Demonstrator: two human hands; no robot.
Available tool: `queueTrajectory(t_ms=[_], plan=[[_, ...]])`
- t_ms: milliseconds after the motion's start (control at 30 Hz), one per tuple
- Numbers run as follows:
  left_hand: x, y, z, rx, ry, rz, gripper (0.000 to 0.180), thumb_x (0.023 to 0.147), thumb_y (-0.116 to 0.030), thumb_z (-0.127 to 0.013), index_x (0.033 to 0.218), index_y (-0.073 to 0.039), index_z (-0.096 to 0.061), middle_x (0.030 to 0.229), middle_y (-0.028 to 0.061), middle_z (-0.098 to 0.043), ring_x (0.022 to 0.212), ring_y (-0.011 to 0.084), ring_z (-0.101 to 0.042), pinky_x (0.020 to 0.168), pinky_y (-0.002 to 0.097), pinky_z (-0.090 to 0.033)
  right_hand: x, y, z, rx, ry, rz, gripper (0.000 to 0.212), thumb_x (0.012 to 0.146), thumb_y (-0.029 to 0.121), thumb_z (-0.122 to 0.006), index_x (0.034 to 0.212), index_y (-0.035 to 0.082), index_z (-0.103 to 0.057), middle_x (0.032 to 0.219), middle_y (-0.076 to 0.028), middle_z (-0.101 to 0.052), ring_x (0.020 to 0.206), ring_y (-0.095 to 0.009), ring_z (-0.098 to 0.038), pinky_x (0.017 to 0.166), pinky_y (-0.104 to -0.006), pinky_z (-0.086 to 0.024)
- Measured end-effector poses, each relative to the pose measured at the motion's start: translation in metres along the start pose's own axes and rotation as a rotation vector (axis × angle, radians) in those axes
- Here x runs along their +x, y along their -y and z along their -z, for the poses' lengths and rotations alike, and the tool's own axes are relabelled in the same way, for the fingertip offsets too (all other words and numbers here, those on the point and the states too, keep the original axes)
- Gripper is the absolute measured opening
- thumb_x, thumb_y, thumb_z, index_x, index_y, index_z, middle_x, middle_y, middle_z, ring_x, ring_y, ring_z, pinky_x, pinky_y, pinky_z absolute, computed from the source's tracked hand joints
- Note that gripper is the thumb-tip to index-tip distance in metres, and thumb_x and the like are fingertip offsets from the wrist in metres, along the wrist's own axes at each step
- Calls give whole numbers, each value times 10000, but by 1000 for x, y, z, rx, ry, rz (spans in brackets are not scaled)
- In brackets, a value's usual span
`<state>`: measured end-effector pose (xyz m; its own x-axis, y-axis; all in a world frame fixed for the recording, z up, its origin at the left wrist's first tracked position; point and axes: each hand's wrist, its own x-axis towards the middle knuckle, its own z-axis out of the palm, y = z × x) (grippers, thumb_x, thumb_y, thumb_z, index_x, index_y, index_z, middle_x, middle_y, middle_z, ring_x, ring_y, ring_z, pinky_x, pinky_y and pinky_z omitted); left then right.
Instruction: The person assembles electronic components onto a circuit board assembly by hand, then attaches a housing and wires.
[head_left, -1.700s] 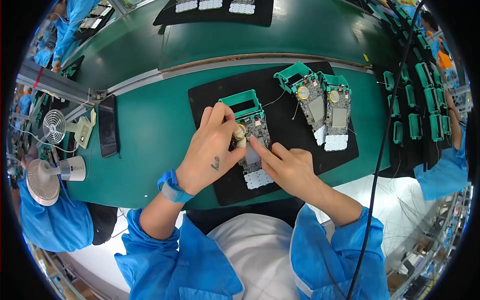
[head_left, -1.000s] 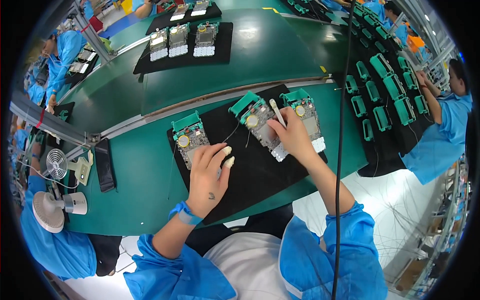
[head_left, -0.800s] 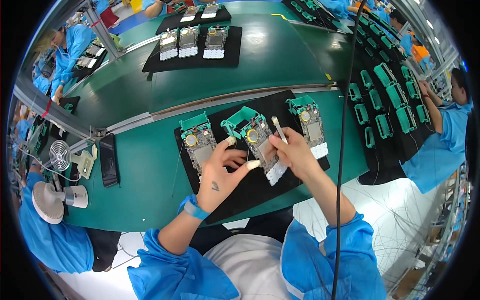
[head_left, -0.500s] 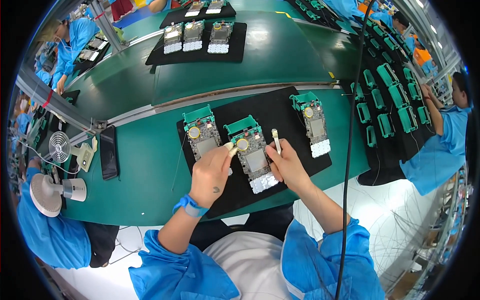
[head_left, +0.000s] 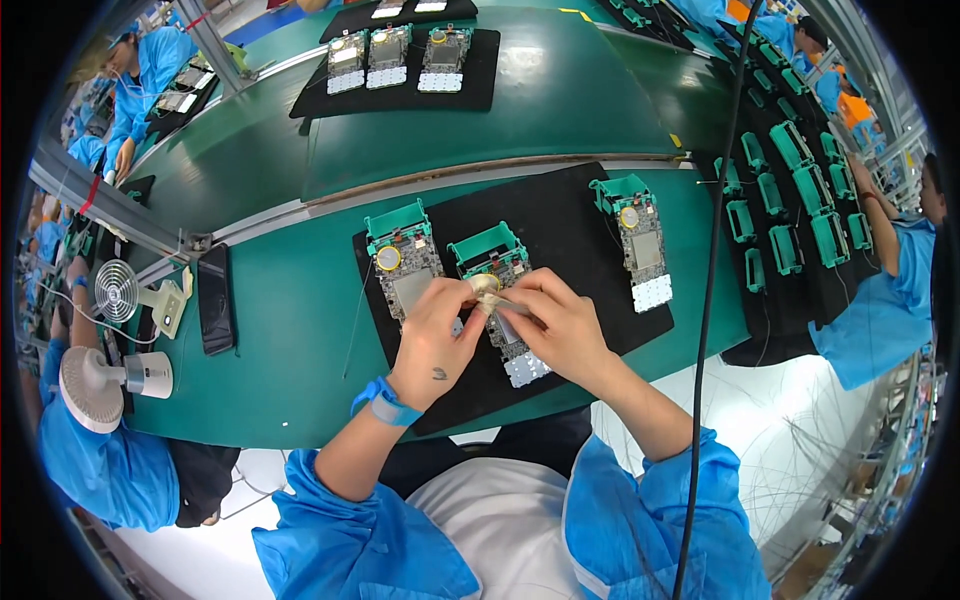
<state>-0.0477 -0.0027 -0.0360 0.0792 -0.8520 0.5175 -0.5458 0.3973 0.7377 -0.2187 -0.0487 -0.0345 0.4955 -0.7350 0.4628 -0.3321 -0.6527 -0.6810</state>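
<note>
In front of me lies a circuit board [head_left: 509,345] with a green plastic frame [head_left: 490,242] at its far end and a silvery-white pad area at its near end. My left hand [head_left: 430,335] is over its left side, thumb and forefinger pinched, with pale covers on the fingertips. Whatever they pinch is too small to make out. My right hand [head_left: 568,325] grips a slim silvery tool [head_left: 512,305], its tip meeting the left fingertips beside a round yellow-rimmed coin cell [head_left: 484,282]. My fingers cover the board's middle.
Two similar boards lie left [head_left: 408,275] and right [head_left: 645,250] on the black mat [head_left: 570,215]. At left are a phone [head_left: 215,300] and two small fans [head_left: 95,388]. A black cable [head_left: 705,300] hangs at right. Co-workers sit on both sides.
My right hand has moved left and brought the tool, held upright before, down to the left fingertips. My left hand has shifted slightly right, over the board.
</note>
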Motion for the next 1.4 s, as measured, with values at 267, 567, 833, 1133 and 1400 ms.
queueTrajectory(t_ms=[267, 567, 833, 1133, 1400], plan=[[15, 9, 12, 155, 197, -147, 277, 684, 57, -733, 942, 19, -641, 1084, 116, -498, 976, 294, -471, 751, 342, -476, 2, -8, -2, 116, 12, -169, 172, 804, 85, -735, 940, 10, -661, 919, -62, -596, 667, -165, -649, 563, -250, -515], [21, 7, 16, 105, 236, -141, 283, 667, 69, -730, 929, 21, -636, 1061, 108, -494, 968, 281, -471, 766, 339, -467, 8, -11, 8, -162, -6, 86, 152, 793, 68, -722, 914, 17, -646, 897, -41, -593, 588, -183, -615, 519, -266, -501], [15, 16, 10, 47, 194, -139, 290, 642, 46, -751, 900, 17, -622, 1062, 107, -488, 966, 279, -458, 758, 337, -460, 6, -9, 8, -128, 102, 4, 139, 823, 68, -678, 944, 13, -635, 901, -52, -580, 618, -191, -616, 517, -292, -486], [29, -1, 11, 86, 310, -47, 283, 609, 31, -730, 846, 40, -577, 1024, 102, -464, 962, 285, -464, 810, 343, -450, -3, -4, 22, 74, -108, -336, 317, 931, 11, -544, 1245, 56, -539, 905, -69, -488, 640, -117, -500, 561, -241, -420], [42, -4, 16, 104, 448, -44, 253, 607, 4, -727, 807, 59, -583, 1005, 115, -460, 948, 284, -466, 824, 351, -434, -27, 0, 26, -96, 41, -138, 410, 905, 2, -561, 1305, 95, -561, 907, -83, -494, 615, -171, -532, 533, -275, -450]])
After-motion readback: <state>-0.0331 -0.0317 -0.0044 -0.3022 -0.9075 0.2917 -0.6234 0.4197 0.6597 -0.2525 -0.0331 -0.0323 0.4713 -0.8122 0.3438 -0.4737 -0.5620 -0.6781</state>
